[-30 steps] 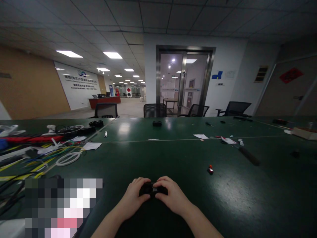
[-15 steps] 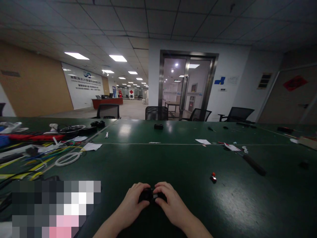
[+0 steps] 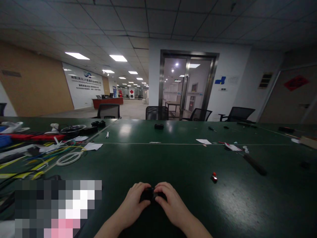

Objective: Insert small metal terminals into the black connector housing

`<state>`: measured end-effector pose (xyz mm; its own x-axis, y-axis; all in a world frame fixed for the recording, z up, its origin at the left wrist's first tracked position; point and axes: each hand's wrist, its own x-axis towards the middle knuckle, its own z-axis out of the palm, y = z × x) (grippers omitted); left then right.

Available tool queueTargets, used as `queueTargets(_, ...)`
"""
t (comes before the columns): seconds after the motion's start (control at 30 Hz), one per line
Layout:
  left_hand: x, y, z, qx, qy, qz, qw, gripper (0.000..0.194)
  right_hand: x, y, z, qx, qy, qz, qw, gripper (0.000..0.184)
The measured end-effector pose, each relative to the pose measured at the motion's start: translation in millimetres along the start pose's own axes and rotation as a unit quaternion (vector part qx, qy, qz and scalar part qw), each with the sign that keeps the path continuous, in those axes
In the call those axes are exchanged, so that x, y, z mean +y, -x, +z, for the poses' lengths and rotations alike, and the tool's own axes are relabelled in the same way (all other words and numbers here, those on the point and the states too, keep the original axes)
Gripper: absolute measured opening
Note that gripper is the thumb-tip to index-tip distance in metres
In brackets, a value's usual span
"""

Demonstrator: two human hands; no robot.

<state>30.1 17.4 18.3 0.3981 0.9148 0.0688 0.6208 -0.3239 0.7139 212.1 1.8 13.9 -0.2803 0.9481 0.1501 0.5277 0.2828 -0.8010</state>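
Both of my hands meet low in the middle of the view over a dark green table (image 3: 173, 162). My left hand (image 3: 135, 201) and my right hand (image 3: 169, 202) curl their fingers around one small black part (image 3: 149, 195) held between them, just above the table. Most of that part is hidden by my fingers, so its shape is unclear. A small red piece (image 3: 214, 177) lies on the table to the right of my right hand, apart from it.
Coloured wires, a white cable loop (image 3: 68, 158) and red tools crowd the table's left side. A black cylinder (image 3: 255, 164) and paper scraps (image 3: 204, 141) lie at right. A small black box (image 3: 158, 126) sits far back. Office chairs (image 3: 156, 113) stand behind the table.
The view has tilted up a little, so my hands sit lower in the picture. Both hands keep the same hold on the small black part.
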Motion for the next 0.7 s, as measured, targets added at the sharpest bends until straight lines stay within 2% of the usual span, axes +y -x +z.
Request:
queueTargets(0.2, -4.3, -0.4, 0.9, -0.001, 0.002, 0.002, 1.0, 0.036, 1.1, -1.3, -3.4, -0.016, 0.013, 0.014, 1.0, 0.017)
queueTargets(0.53, -8.2, -0.7, 2.0, -0.001, -0.003, 0.008, 1.0, 0.037, -8.0, 2.3, -7.5, -0.032, 0.042, -0.005, 0.999, 0.02)
queueTargets(0.7, -12.7, -1.7, 2.8, 0.002, 0.0, 0.02, 1.0, 0.046, -2.7, -0.5, -8.6, -0.039, 0.018, 0.034, 0.998, 0.023)
